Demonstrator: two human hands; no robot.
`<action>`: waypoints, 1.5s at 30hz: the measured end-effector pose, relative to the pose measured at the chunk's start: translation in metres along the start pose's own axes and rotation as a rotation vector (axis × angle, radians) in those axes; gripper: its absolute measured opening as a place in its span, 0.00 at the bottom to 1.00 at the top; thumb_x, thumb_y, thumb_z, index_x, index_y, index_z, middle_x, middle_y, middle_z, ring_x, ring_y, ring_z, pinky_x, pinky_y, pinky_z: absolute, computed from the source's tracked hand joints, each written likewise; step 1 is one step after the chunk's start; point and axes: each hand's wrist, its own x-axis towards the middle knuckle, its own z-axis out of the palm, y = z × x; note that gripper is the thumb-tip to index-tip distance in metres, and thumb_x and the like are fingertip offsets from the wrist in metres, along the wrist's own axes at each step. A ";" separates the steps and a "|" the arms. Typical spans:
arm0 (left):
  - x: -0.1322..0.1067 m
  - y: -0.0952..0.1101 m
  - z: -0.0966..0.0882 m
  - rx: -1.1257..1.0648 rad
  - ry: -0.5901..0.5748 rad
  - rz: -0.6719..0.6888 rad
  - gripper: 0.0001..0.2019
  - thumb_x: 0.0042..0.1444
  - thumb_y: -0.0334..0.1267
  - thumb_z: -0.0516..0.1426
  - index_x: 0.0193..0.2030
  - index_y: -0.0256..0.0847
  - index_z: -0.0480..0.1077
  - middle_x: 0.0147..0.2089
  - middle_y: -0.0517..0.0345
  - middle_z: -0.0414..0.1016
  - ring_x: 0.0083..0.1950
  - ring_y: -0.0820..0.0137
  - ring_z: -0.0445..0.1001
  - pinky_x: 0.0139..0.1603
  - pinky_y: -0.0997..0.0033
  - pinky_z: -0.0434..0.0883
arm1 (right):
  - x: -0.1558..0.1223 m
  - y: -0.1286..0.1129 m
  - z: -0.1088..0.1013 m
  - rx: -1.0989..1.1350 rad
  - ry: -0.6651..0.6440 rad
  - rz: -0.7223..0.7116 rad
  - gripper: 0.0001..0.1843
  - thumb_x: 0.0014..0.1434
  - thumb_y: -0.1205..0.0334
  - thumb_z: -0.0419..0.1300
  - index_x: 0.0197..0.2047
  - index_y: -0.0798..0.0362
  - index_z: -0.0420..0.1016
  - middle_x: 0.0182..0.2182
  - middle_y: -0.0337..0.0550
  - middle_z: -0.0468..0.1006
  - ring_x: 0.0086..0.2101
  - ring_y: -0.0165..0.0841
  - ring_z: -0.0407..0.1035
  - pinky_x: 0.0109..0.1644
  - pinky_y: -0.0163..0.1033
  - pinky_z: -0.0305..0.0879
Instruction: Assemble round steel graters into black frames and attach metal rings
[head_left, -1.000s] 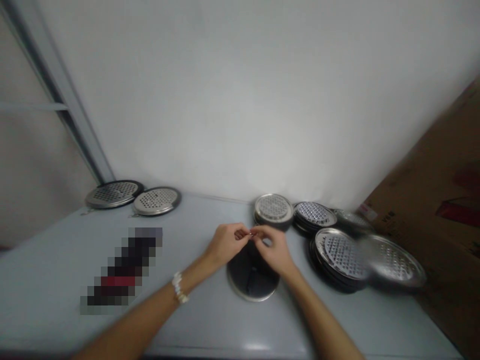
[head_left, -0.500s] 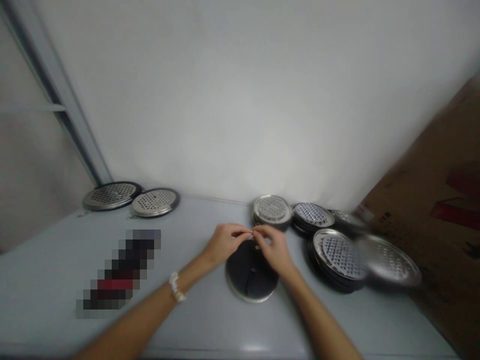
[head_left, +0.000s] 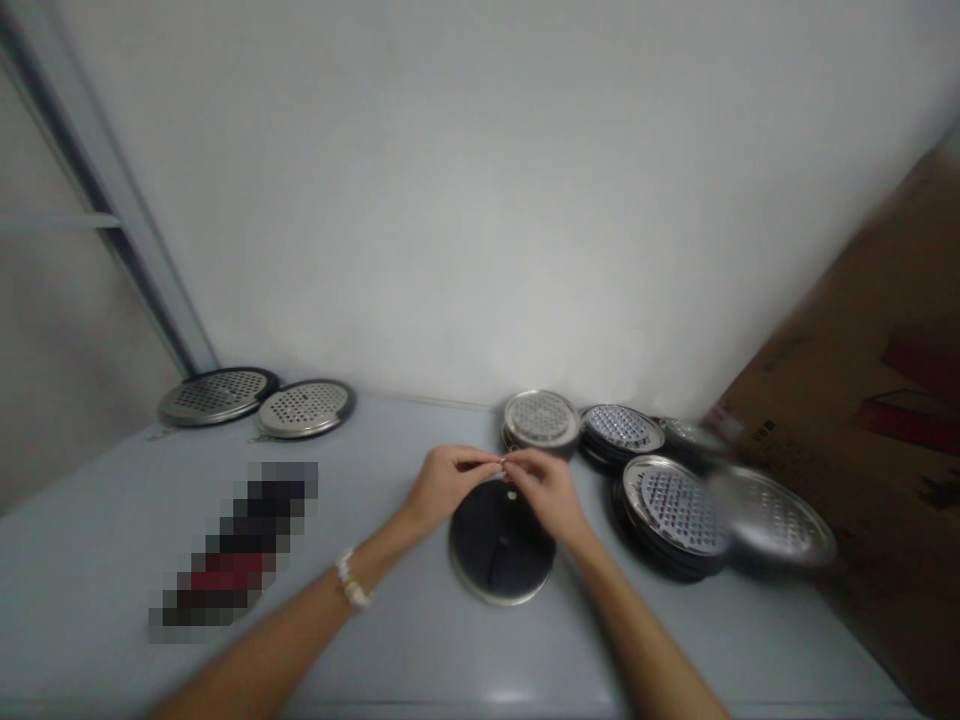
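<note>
- Two round metal plates, the farther-left one (head_left: 214,396) and its neighbour (head_left: 304,408): thin, silvery, punched with rows of holes, each with a dark edge, lying close together.
- A long dark object (head_left: 236,530) with a red band, pixelated beyond recognition.
- White beaded bracelet (head_left: 351,580), bumpy, around the left wrist.
- Left hand (head_left: 441,488): thumb and fingertips pinched together on a small piece (head_left: 503,462), too tiny and blurred to identify.
- Black disc (head_left: 472,550): smooth, flat, ringed by a thin silvery rim, with a pale round spot near its far edge; it lies on the table below and just nearer than the joined fingertips.
- Right hand (head_left: 551,490): thumb and fingertips pinching the same piece, meeting the left's.
- Round stacks with perforated silvery tops and dark sides: a back stack (head_left: 541,416), a middle stack (head_left: 621,426) and a front stack (head_left: 675,505); beside them, a blurred shiny plate (head_left: 784,515).
- Table (head_left: 405,640): smooth, pale grey, softly reflective.
- Room: metal post (head_left: 131,190), plain pale wall (head_left: 480,200), brown cardboard box (head_left: 840,370) with red print.
</note>
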 end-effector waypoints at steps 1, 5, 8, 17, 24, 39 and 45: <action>0.000 0.000 0.000 0.014 -0.008 0.012 0.08 0.57 0.38 0.62 0.38 0.39 0.83 0.39 0.53 0.86 0.40 0.63 0.84 0.43 0.70 0.78 | -0.001 0.001 0.000 -0.029 0.011 -0.019 0.11 0.67 0.59 0.59 0.41 0.54 0.81 0.34 0.46 0.84 0.33 0.36 0.79 0.40 0.39 0.75; -0.005 0.002 0.001 0.113 -0.040 0.080 0.08 0.58 0.35 0.60 0.37 0.40 0.83 0.37 0.54 0.86 0.37 0.65 0.82 0.43 0.71 0.76 | -0.004 0.007 0.002 -0.155 0.011 -0.118 0.10 0.67 0.64 0.58 0.41 0.52 0.81 0.36 0.47 0.83 0.37 0.39 0.77 0.45 0.42 0.72; -0.008 0.004 0.003 0.188 -0.071 0.131 0.09 0.58 0.34 0.58 0.33 0.39 0.82 0.35 0.54 0.85 0.35 0.67 0.80 0.42 0.72 0.73 | -0.006 0.013 0.004 -0.235 -0.033 -0.188 0.11 0.66 0.68 0.56 0.43 0.50 0.81 0.38 0.47 0.82 0.40 0.40 0.76 0.48 0.43 0.70; -0.005 0.001 0.000 0.239 -0.152 0.175 0.08 0.57 0.31 0.58 0.32 0.38 0.80 0.31 0.56 0.82 0.31 0.70 0.77 0.38 0.74 0.71 | -0.008 0.017 0.004 -0.354 -0.074 -0.258 0.11 0.67 0.70 0.55 0.44 0.51 0.79 0.38 0.48 0.82 0.39 0.40 0.75 0.46 0.43 0.70; -0.006 0.000 0.000 0.222 -0.161 0.177 0.08 0.57 0.31 0.59 0.33 0.38 0.80 0.32 0.56 0.83 0.32 0.69 0.78 0.39 0.74 0.71 | -0.008 0.016 0.003 -0.355 -0.065 -0.267 0.10 0.67 0.70 0.56 0.44 0.50 0.79 0.38 0.46 0.82 0.39 0.39 0.76 0.46 0.41 0.70; -0.005 -0.002 -0.001 0.251 -0.165 0.199 0.07 0.57 0.30 0.60 0.33 0.38 0.81 0.32 0.57 0.84 0.33 0.69 0.79 0.39 0.74 0.72 | -0.008 0.016 0.004 -0.320 -0.052 -0.247 0.11 0.66 0.69 0.56 0.44 0.50 0.80 0.37 0.47 0.82 0.39 0.39 0.76 0.46 0.42 0.70; -0.005 -0.009 -0.001 0.343 -0.070 0.189 0.07 0.55 0.28 0.59 0.34 0.38 0.80 0.34 0.54 0.83 0.35 0.67 0.78 0.42 0.71 0.71 | -0.008 0.015 0.006 -0.284 -0.043 -0.211 0.11 0.66 0.68 0.56 0.42 0.50 0.80 0.36 0.46 0.82 0.38 0.38 0.77 0.45 0.40 0.71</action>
